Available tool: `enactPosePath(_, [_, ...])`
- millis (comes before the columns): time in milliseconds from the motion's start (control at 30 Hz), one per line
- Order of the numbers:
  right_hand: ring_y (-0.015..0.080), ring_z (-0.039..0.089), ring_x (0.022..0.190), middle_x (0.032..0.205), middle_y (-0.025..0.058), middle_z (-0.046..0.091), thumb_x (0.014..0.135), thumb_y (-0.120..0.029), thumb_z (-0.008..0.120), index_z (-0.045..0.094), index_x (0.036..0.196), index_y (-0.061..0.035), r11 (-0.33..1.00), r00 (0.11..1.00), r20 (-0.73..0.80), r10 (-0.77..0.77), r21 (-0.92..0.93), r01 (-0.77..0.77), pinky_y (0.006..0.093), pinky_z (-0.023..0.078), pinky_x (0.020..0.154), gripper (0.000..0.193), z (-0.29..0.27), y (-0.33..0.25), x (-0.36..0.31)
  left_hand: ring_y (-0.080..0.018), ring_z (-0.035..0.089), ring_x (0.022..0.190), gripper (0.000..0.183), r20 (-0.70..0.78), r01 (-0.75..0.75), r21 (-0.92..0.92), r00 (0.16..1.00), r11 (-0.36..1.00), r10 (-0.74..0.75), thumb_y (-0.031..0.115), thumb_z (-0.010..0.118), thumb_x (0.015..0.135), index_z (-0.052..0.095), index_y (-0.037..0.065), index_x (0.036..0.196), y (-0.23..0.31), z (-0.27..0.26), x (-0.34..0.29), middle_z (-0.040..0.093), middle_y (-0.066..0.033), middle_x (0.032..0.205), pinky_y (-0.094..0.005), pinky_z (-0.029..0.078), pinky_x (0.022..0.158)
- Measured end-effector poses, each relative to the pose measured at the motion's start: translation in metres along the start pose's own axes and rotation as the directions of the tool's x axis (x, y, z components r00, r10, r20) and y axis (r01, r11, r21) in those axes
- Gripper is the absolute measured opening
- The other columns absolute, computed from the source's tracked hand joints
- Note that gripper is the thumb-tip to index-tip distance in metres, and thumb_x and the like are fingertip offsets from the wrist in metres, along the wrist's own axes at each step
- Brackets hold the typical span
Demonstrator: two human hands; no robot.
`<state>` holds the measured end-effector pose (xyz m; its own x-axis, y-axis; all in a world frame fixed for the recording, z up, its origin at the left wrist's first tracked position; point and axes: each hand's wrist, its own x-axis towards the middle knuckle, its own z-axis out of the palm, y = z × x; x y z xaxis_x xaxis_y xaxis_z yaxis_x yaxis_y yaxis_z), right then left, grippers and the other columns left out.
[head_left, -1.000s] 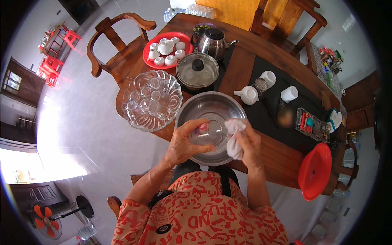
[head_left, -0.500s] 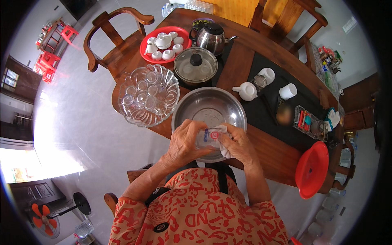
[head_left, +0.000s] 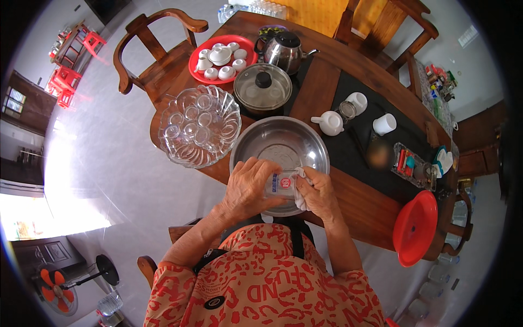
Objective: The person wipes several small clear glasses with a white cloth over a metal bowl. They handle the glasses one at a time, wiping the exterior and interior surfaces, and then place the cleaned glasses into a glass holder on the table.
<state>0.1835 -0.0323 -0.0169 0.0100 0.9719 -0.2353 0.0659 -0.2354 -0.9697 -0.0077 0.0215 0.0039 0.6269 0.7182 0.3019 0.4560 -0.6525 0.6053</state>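
Over a wide steel basin (head_left: 248, 132) at the table's near edge, my left hand (head_left: 248, 185) is closed round a clear drinking glass (head_left: 276, 188) with blue and red printing, lying sideways. My right hand (head_left: 321, 193) pinches a crumpled white cloth (head_left: 302, 197) against the glass's right end; part of the cloth may be tucked inside, which I cannot make out. A little water shows in the basin's bottom. Left of the basin, a large fluted glass bowl (head_left: 229, 143) holds several small clear glasses (head_left: 190, 113).
Behind the basin stand a lidded pot (head_left: 256, 92), a steel kettle (head_left: 283, 52) and a red tray (head_left: 197, 48) of white teaware. To the right are a white teapot (head_left: 330, 123), white cups (head_left: 384, 124), a glass tray (head_left: 406, 171) of small items and a red plastic basin (head_left: 417, 229).
The cloth has shifted slightly at the glass's right end, and more of the glass's printed side shows. Both hands stay in nearly the same place over the basin.
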Motion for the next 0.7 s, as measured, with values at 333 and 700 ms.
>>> enactPosePath(333, [0.0028,0.045,0.044,0.065,-0.0015,0.055,0.093,-0.015,0.055,0.059,0.084,-0.0019,0.974,0.997,-0.02,0.069,0.216,-0.063,0.0187,0.034,0.036,0.016,-0.001,-0.01,0.011,-0.0189,0.06,0.091,0.069,0.145,0.228,-0.564,0.974,0.794,-0.176,0.02,0.085,0.063,0.052,0.002,0.121,-0.023,0.013,-0.009,0.061,-0.012,0.105,-0.0313,0.049,0.077])
enactPosePath(700, [0.0089,0.053,0.072,0.08,0.0031,0.055,0.097,-0.02,0.049,0.056,0.107,0.0009,0.958,0.896,-0.339,-0.285,-0.087,0.272,0.023,0.043,0.062,0.024,0.019,-0.008,-0.003,-0.0098,0.055,0.092,0.058,0.138,0.341,-0.803,0.904,0.489,-0.404,0.013,0.079,0.075,0.049,0.005,0.124,-0.019,0.033,-0.008,0.057,-0.0035,0.107,-0.0244,0.05,0.077])
